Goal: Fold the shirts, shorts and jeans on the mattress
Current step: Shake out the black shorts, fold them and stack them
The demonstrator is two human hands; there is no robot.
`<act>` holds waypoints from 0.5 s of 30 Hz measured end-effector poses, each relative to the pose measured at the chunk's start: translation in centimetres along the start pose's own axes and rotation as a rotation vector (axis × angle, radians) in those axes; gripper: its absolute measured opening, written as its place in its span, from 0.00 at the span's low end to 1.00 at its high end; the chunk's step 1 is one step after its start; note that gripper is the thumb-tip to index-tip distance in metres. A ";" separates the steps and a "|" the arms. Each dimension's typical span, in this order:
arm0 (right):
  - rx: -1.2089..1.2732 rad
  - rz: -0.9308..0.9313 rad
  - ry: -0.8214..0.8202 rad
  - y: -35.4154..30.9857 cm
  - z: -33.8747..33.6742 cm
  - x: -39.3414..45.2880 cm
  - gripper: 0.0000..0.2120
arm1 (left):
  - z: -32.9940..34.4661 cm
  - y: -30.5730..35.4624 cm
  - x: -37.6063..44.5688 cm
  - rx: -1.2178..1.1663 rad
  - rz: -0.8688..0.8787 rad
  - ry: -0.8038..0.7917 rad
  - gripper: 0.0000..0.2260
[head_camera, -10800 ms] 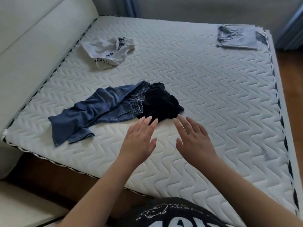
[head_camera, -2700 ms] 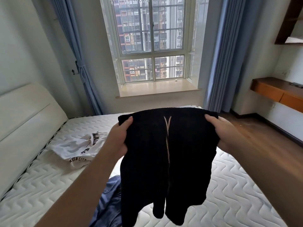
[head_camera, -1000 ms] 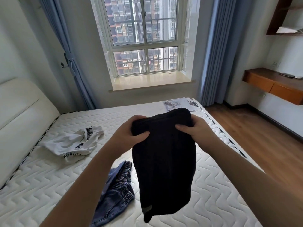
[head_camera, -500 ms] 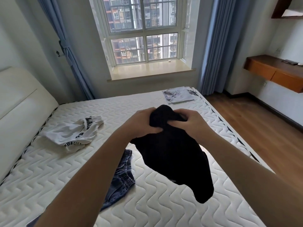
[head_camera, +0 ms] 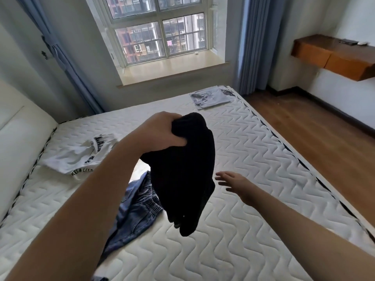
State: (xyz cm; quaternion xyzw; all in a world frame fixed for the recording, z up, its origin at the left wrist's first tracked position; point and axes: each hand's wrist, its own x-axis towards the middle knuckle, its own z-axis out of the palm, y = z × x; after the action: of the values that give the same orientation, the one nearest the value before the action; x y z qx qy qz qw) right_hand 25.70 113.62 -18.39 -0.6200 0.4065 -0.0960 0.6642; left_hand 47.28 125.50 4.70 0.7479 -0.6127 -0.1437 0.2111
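Note:
My left hand (head_camera: 162, 132) grips the top of the black shorts (head_camera: 186, 173), which hang doubled over in the air above the white quilted mattress (head_camera: 253, 159). Lower and to the right, my right hand (head_camera: 233, 181) is off the cloth with its fingers spread, beside the hanging shorts. Blue jeans (head_camera: 134, 216) lie crumpled on the mattress below my left forearm, partly hidden by it. A white shirt with dark lettering (head_camera: 85, 157) lies unfolded at the left. A folded light-grey garment (head_camera: 211, 97) sits at the far right corner.
A padded white headboard (head_camera: 18, 138) runs along the left side. The mattress's right edge drops to a wooden floor (head_camera: 314, 128). A window with blue curtains (head_camera: 255, 43) stands beyond the bed, and a wooden shelf (head_camera: 334, 55) hangs on the right wall.
My right hand has let go of the black shorts and dropped to the right with fingers spread. My left hand alone now holds them. The camera has tilted down.

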 end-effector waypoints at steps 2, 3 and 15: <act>-0.008 0.058 -0.008 1.6 0.9 0.4 0.12 | -0.6 0.4 -0.2 0.022 -0.006 0.007 0.08; -0.014 0.088 -0.008 2.1 1.2 0.4 0.15 | -0.8 0.6 -0.4 0.028 -0.012 0.014 0.08; 0.647 0.078 -0.225 4.5 -1.0 0.7 0.28 | -1.4 1.4 -1.6 -0.033 -0.074 0.123 0.09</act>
State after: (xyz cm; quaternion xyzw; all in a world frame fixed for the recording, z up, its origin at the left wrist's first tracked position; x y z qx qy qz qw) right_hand 23.81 113.42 -22.61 -0.3681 0.3024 -0.1253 0.8703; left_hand 46.48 127.03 6.56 0.7737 -0.5681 -0.1155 0.2554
